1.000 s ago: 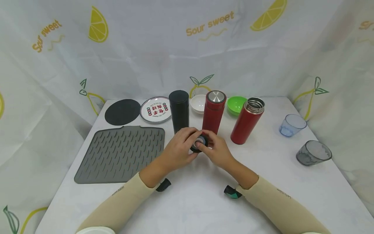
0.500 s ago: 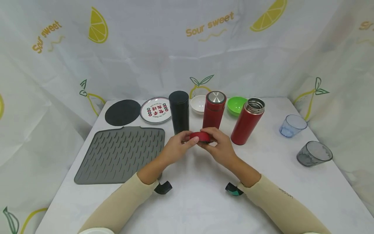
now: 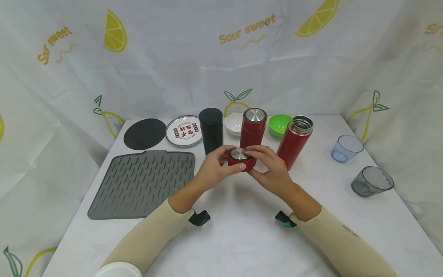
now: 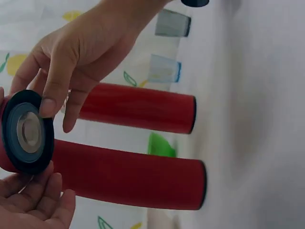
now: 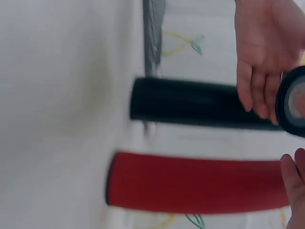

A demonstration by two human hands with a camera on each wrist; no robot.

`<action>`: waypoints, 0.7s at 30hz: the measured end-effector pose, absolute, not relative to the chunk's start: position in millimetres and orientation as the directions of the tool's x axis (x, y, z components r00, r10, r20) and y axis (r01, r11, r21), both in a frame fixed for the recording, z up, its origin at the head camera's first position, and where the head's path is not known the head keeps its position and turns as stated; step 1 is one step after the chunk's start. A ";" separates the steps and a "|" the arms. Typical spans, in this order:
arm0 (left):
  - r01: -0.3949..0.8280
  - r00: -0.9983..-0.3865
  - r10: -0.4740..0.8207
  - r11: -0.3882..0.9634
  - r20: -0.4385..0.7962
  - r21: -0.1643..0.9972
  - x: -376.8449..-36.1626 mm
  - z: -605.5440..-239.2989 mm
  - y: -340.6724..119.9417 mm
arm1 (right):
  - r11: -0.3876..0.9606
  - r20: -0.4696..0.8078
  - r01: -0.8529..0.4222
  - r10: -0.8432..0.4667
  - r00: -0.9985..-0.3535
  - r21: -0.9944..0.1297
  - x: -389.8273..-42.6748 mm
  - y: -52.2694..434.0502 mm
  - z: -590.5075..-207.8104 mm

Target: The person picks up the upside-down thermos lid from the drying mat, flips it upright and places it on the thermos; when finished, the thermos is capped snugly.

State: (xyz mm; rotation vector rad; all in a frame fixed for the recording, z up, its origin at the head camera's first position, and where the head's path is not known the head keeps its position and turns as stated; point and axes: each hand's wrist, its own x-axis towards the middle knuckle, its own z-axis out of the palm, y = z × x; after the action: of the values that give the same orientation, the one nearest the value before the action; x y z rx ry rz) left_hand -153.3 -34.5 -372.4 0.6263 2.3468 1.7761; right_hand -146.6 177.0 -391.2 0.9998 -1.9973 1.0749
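A red bottle lid (image 3: 241, 158) with a silver top is held between both hands above the table. My left hand (image 3: 215, 169) grips its left side, thumb across the front. My right hand (image 3: 274, 169) pinches it from the right, fingers over the top and thumb below. The lid's dark underside (image 4: 29, 131) with a round metal centre shows in the left wrist view. Just behind stand a black bottle (image 3: 212, 130) and a capped red bottle (image 3: 253, 129). A lidless red bottle (image 3: 295, 140) with a bare steel mouth stands behind the right hand.
A grey ribbed mat (image 3: 145, 184) lies at left, with a black round mat (image 3: 145, 134) and a patterned plate (image 3: 184, 141) behind. White (image 3: 233, 123) and green bowls (image 3: 278, 125) stand at the back. Blue (image 3: 347, 149) and grey glasses (image 3: 372, 181) stand at right.
The lid has turned from underside showing, through its red side, to silver top facing up. Both hands have shifted slightly right with it, and the fingers have changed their hold.
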 end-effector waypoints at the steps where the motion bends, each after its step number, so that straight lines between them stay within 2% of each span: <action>1: 0.320 -0.894 0.394 0.228 0.213 0.920 -154.3 -368.4 -31.9 | 0.386 0.838 -0.861 -0.298 -0.457 -0.332 -148.8 182.2 -385.5; 5: 0.601 -0.782 0.378 0.251 0.495 0.759 -161.1 -350.2 -18.1 | 0.470 0.935 -0.853 -0.140 -0.325 -0.226 -158.0 207.3 -363.9; 7: 0.681 -0.721 0.381 0.236 0.579 0.693 -165.7 -343.2 -7.8 | 0.514 0.952 -0.823 -0.038 -0.304 -0.242 -161.8 221.5 -354.5; 10: 0.724 -0.668 0.406 0.165 0.623 0.669 -169.9 -335.4 12.4 | 0.553 0.943 -0.771 0.094 -0.319 -0.316 -167.3 243.5 -347.0; 13: 0.726 -0.648 0.435 0.106 0.625 0.679 -171.4 -330.3 36.0 | 0.470 0.898 -0.766 0.189 -0.397 -0.438 -173.1 261.9 -347.3; 16: 0.736 -0.633 0.448 0.099 0.631 0.669 -174.5 -327.5 61.8 | 0.240 0.814 -0.779 0.224 -0.536 -0.580 -182.0 277.9 -357.9; 18: 0.744 -0.635 0.443 0.128 0.634 0.656 -178.1 -327.1 78.4 | 0.128 0.739 -0.732 0.219 -0.637 -0.669 -188.6 287.0 -370.3; 20: 0.731 -0.655 0.433 0.156 0.619 0.664 -181.9 -327.3 93.7 | 0.145 0.654 -0.638 0.210 -0.727 -0.756 -195.9 294.7 -386.0; 21: 0.719 -0.670 0.426 0.172 0.607 0.673 -183.8 -327.7 101.1 | 0.222 0.622 -0.583 0.204 -0.756 -0.782 -198.4 297.2 -393.0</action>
State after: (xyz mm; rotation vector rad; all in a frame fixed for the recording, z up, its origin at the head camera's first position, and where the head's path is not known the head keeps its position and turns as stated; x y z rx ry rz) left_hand -183.8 101.1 -327.7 1.3167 2.6035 1.7942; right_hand -198.4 297.2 -393.0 0.3498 -1.8685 1.5997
